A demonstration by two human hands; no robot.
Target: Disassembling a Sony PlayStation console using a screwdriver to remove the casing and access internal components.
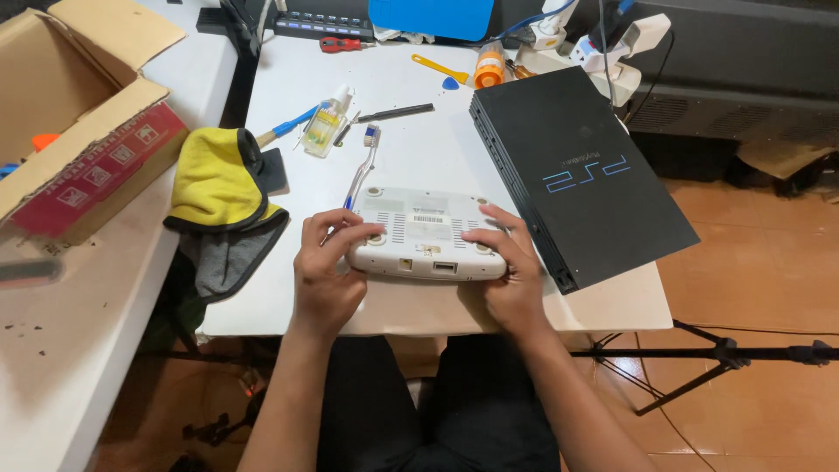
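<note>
White table (288, 96) bears a white router (426, 234), gripped by fingers of both hands, above tiled floor (760, 262).

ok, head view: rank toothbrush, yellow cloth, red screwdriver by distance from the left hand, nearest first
From the left hand, gripping the white device:
1. Toothbrush, just above the fingers.
2. Yellow cloth, off to the left at the table edge.
3. Red screwdriver, at the table's far end.

Router (426, 234) on table (288, 96) near front edge, game console (577, 175) right of it, toothbrush (363, 170) behind, cloth (218, 188) left.
</note>
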